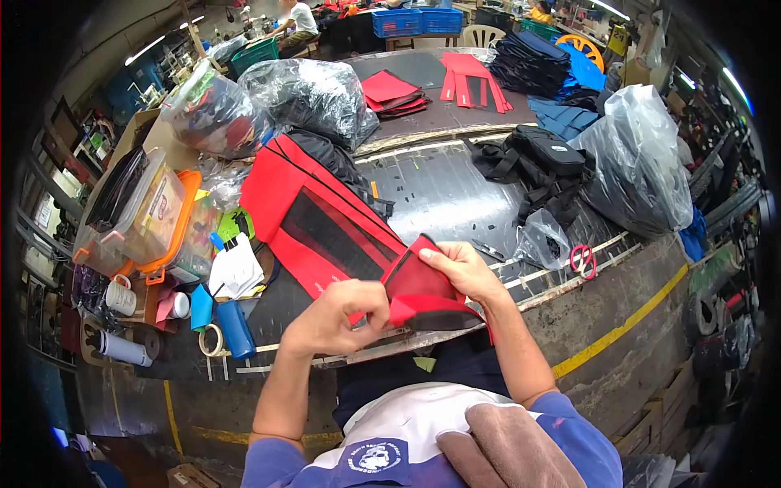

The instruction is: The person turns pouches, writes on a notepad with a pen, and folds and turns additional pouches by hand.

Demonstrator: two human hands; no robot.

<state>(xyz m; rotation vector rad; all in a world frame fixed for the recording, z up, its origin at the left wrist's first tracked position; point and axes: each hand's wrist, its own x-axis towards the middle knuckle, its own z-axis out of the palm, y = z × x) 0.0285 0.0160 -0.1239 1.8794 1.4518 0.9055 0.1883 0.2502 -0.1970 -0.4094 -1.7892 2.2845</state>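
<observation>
A red fabric piece with dark mesh is held up at the table's front edge. My right hand pinches its upper right part, thumb on top. At its left side my left hand is closed with curled fingers against the red edge; what the fingertips grip is hidden. Behind and to the left lies a stack of red panels with black mesh windows, reaching up to the held piece. The lower end of the held piece folds over near the table edge.
Red-handled scissors, a small clear bag and a black bag lie right. Left are white pieces, a blue case, a tape roll and plastic bins. A large plastic bag stands far right.
</observation>
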